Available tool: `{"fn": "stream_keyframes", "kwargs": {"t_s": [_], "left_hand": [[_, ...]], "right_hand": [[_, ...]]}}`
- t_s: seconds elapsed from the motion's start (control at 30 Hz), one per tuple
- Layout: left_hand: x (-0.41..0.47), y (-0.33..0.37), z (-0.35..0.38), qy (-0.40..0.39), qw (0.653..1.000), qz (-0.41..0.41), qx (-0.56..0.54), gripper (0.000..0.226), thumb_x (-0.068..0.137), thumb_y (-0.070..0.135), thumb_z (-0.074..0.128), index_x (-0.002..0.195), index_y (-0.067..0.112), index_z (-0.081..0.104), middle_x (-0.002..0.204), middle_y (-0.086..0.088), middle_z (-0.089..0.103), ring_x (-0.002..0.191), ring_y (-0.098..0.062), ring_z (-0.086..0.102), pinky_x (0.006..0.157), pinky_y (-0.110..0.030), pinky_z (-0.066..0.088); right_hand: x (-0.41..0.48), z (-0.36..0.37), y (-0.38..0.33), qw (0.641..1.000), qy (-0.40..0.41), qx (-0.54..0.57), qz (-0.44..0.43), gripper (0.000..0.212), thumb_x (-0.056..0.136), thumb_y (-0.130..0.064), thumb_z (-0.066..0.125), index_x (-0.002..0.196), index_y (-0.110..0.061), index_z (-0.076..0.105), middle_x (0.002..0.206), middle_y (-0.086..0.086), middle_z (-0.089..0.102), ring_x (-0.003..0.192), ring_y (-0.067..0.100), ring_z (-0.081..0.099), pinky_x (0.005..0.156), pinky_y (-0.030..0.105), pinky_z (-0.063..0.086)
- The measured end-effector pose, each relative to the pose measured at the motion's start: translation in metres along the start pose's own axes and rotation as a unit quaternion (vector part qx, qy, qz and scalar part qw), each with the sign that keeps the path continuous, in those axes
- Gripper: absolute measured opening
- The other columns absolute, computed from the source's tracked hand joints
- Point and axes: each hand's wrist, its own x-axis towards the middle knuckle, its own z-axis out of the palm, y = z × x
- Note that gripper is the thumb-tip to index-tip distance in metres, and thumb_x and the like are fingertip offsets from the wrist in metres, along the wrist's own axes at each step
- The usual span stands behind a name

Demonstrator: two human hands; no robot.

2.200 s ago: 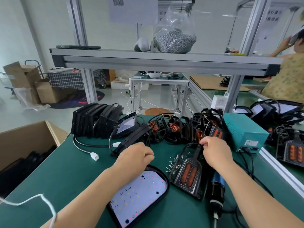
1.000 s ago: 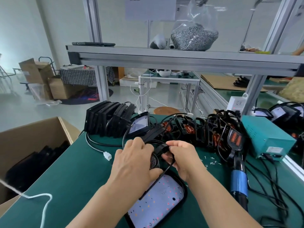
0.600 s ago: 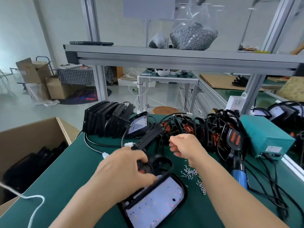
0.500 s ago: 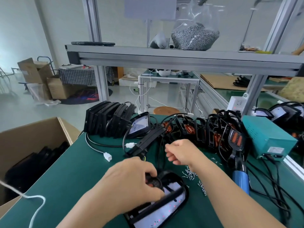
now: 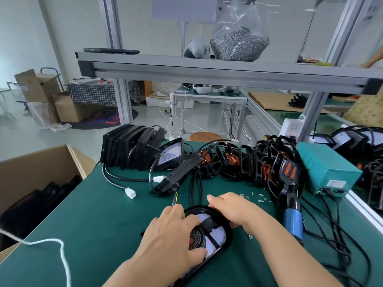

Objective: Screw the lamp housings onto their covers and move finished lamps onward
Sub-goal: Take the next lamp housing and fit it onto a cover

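Note:
A black lamp cover (image 5: 219,240) with a white LED panel lies on the green mat near me. A black housing frame (image 5: 198,238) with an orange part rests on top of it. My left hand (image 5: 172,239) presses down on the frame, fingers spread over it. My right hand (image 5: 230,206) grips the cover's far right rim. Loose screws (image 5: 256,197) lie just beyond my right hand. A blue electric screwdriver (image 5: 293,218) lies on the mat at the right, held by neither hand.
A row of open housings (image 5: 248,162) and a stack of black lamps (image 5: 132,148) line the back. A teal power box (image 5: 325,170) sits right, with cables trailing. A cardboard box (image 5: 37,179) stands left of the table. A screw bag (image 5: 238,42) rests on the shelf.
My right hand fetched a housing from the right and brought it over the cover. Both hands have lowered it flat onto the LED panel, and my right hand moved down to the rim.

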Motion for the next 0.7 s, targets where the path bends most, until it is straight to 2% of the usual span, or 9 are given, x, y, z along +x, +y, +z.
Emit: {"fn": "stream_keyframes", "kwargs": {"t_s": [0.03, 0.07, 0.1, 0.13, 0.27, 0.33, 0.47, 0.57, 0.7], "left_hand": [[-0.002, -0.004, 0.002, 0.004, 1.0, 0.018, -0.02, 0.059, 0.08, 0.067, 0.052, 0.134, 0.044, 0.044, 0.109, 0.016, 0.035, 0.108, -0.005, 0.035, 0.088, -0.021, 0.036], [-0.004, -0.009, 0.004, 0.013, 0.999, 0.038, -0.036, 0.06, 0.08, 0.069, 0.052, 0.135, 0.046, 0.043, 0.108, 0.019, 0.034, 0.108, -0.002, 0.034, 0.088, -0.017, 0.035], [-0.007, -0.013, 0.004, 0.017, 0.997, 0.057, -0.046, 0.06, 0.08, 0.07, 0.053, 0.135, 0.047, 0.044, 0.107, 0.02, 0.034, 0.107, 0.001, 0.034, 0.086, -0.014, 0.034], [-0.008, -0.015, 0.002, 0.015, 0.995, 0.072, -0.062, 0.06, 0.079, 0.071, 0.053, 0.133, 0.048, 0.046, 0.106, 0.022, 0.035, 0.105, 0.003, 0.034, 0.085, -0.012, 0.034], [-0.002, -0.019, -0.02, -0.023, 0.979, 0.056, -0.193, 0.047, 0.078, 0.074, 0.044, 0.11, 0.043, 0.062, 0.097, 0.016, 0.056, 0.09, 0.002, 0.054, 0.081, -0.023, 0.047], [0.018, -0.016, -0.028, 0.007, 0.966, -0.014, -0.257, 0.042, 0.09, 0.059, 0.043, 0.095, 0.027, 0.071, 0.088, 0.01, 0.068, 0.077, -0.001, 0.062, 0.076, -0.028, 0.05], [0.09, 0.01, -0.025, -0.047, 0.981, -0.132, -0.134, 0.017, 0.101, 0.015, 0.044, 0.099, 0.005, 0.058, 0.106, -0.011, 0.061, 0.098, -0.027, 0.058, 0.081, -0.035, 0.049], [0.131, 0.014, -0.012, -0.114, 0.981, -0.152, -0.049, 0.016, 0.1, 0.015, 0.051, 0.087, 0.009, 0.057, 0.084, -0.008, 0.06, 0.078, -0.026, 0.057, 0.062, -0.032, 0.043], [0.153, 0.018, -0.002, -0.044, 0.976, -0.184, -0.112, 0.021, 0.1, 0.026, 0.056, 0.089, 0.008, 0.057, 0.096, -0.012, 0.067, 0.088, -0.029, 0.066, 0.066, -0.032, 0.046]], "right_hand": [[-0.002, 0.0, 0.002, 1.0, 0.003, 0.003, -0.008, 0.056, 0.101, -0.053, 0.047, 0.099, -0.001, 0.068, 0.089, 0.008, 0.069, 0.076, 0.02, 0.051, 0.067, 0.034, 0.042], [-0.004, 0.001, 0.004, 1.0, 0.005, 0.009, -0.014, 0.059, 0.099, -0.056, 0.049, 0.103, 0.0, 0.067, 0.097, 0.008, 0.072, 0.09, 0.025, 0.067, 0.081, 0.037, 0.053], [-0.007, 0.002, 0.007, 0.999, 0.006, 0.018, -0.026, 0.061, 0.098, -0.058, 0.052, 0.104, 0.001, 0.067, 0.098, 0.003, 0.072, 0.109, 0.021, 0.067, 0.101, 0.034, 0.042], [-0.009, 0.003, 0.009, 0.999, 0.007, 0.019, -0.044, 0.058, 0.096, -0.058, 0.055, 0.097, -0.002, 0.067, 0.092, -0.001, 0.069, 0.087, 0.014, 0.062, 0.087, 0.032, 0.05], [-0.019, 0.01, 0.017, 0.993, 0.057, -0.016, -0.101, 0.042, 0.099, -0.048, 0.055, 0.067, -0.022, 0.049, 0.059, -0.017, 0.047, 0.055, 0.001, 0.039, 0.052, 0.017, 0.03], [-0.023, 0.012, 0.024, 0.991, 0.069, -0.001, -0.118, 0.041, 0.101, -0.045, 0.055, 0.067, -0.022, 0.049, 0.05, -0.019, 0.046, 0.048, 0.0, 0.037, 0.048, 0.016, 0.031], [-0.031, 0.018, 0.03, 0.989, 0.075, 0.031, -0.124, 0.039, 0.1, -0.046, 0.055, 0.068, -0.024, 0.06, 0.055, -0.015, 0.048, 0.049, 0.001, 0.039, 0.051, 0.017, 0.033], [-0.033, 0.022, 0.03, 0.989, 0.074, 0.058, -0.113, 0.039, 0.099, -0.047, 0.057, 0.068, -0.024, 0.06, 0.064, -0.01, 0.05, 0.06, 0.008, 0.043, 0.06, 0.026, 0.036], [-0.034, 0.024, 0.031, 0.988, 0.085, 0.077, -0.103, 0.036, 0.099, -0.045, 0.059, 0.071, -0.022, 0.059, 0.063, -0.009, 0.05, 0.057, 0.006, 0.043, 0.056, 0.023, 0.035]]}}
